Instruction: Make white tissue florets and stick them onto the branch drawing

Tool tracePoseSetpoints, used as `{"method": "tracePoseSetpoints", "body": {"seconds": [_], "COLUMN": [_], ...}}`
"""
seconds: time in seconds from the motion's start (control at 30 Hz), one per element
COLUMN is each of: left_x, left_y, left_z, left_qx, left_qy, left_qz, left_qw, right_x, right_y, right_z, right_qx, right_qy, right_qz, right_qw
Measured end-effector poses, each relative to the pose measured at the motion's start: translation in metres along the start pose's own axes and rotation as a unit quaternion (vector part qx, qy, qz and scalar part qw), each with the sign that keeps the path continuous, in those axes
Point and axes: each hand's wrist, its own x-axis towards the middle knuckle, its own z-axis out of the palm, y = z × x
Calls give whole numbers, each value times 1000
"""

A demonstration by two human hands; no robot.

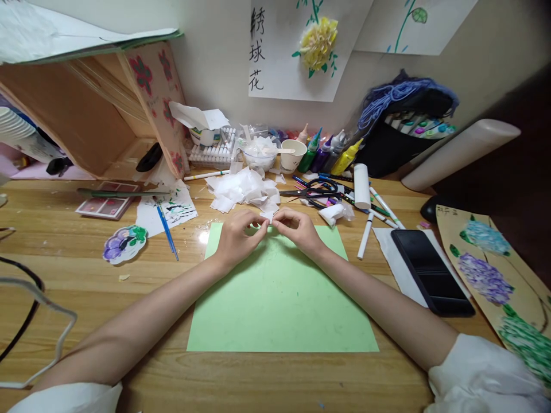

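Observation:
Over the far edge of a light green sheet of paper, my two hands meet fingertip to fingertip. My left hand pinches a small piece of white paper between thumb and forefinger. From the other side my right hand pinches the same piece, its fingers curled in. Most of the piece is hidden by the fingertips. Just beyond the hands lies a loose heap of white paper pieces. Scissors with dark handles rest to the right of that heap.
Behind stand a bowl of white scraps, a paper cup and several paint bottles. Pens and a white cylinder lie right of the scissors. A phone is at right, a paint palette and blue brushes at left.

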Motion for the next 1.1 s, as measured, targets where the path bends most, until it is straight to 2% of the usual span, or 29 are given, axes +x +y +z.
{"method": "tracePoseSetpoints", "body": {"seconds": [0.13, 0.43, 1.1], "left_x": [-1, -4, -4], "left_y": [1, 2, 1], "left_z": [0, 1, 1], "left_qx": [18, 126, 111], "left_qy": [-12, 4, -10], "left_qz": [5, 6, 4], "left_qw": [1000, 992, 994], "right_x": [-1, -4, -3], "right_y": [0, -7, -2], "right_z": [0, 4, 4], "right_qx": [-17, -83, -61], "right_qy": [9, 0, -11], "right_qz": [-13, -41, -19], "right_qw": [1000, 996, 998]}}
